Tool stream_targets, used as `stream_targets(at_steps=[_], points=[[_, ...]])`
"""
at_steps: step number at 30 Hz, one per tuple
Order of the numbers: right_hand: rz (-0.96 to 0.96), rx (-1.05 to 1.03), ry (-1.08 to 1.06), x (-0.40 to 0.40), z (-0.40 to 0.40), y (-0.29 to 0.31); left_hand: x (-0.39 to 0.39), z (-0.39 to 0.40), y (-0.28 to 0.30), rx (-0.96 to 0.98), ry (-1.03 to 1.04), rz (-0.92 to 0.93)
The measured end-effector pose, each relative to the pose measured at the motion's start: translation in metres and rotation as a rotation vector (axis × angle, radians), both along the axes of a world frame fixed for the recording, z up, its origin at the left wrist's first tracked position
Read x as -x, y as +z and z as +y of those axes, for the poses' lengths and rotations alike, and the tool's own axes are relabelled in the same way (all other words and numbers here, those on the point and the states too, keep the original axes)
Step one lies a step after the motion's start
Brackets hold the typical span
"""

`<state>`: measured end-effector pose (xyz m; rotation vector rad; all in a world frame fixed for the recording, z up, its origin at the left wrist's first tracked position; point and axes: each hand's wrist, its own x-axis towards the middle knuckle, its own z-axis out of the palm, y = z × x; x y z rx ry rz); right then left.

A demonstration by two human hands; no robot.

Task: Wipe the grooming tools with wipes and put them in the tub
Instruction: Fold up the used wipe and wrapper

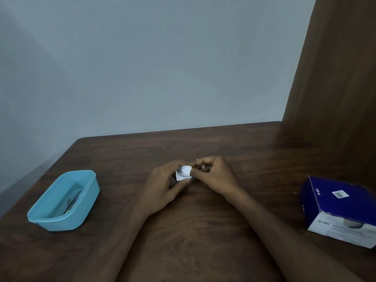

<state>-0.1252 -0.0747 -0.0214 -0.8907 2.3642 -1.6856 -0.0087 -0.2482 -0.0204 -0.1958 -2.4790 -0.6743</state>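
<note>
Both my hands meet over the middle of the brown table. My left hand [162, 186] and my right hand [213, 176] pinch a small white wipe packet [183, 173] between their fingertips, the left on its left edge, the right on its right edge. A light blue plastic tub [81, 210] stands at the left of the table, with a dark grooming tool [72, 198] lying inside it. The tool is dim and hard to make out.
A blue and white box of alcohol swabs [337, 208] lies at the right edge of the table [203, 231]. A brown wooden panel [335, 78] rises at the back right. A grey wall stands behind the table.
</note>
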Motion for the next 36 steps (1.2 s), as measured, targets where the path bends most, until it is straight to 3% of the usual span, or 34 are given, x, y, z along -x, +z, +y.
stream_targets(at_steps=[5,12,24,31,36], points=[[-0.213,0.273,0.065,0.001,-0.001,-0.003,0.003,-0.007,-0.006,-0.206,0.099,-0.036],[-0.342,0.347,0.163,0.002,-0.001,-0.001,0.006,-0.009,-0.007,-0.264,0.096,-0.071],[-0.274,0.306,0.079,0.008,-0.006,-0.007,0.006,-0.006,-0.004,-0.154,0.053,-0.059],[-0.086,0.226,-0.092,0.007,-0.007,-0.012,0.007,-0.008,-0.006,-0.156,0.096,-0.057],[0.005,0.167,-0.029,-0.001,-0.01,-0.01,0.006,-0.007,-0.006,-0.073,0.078,-0.037]])
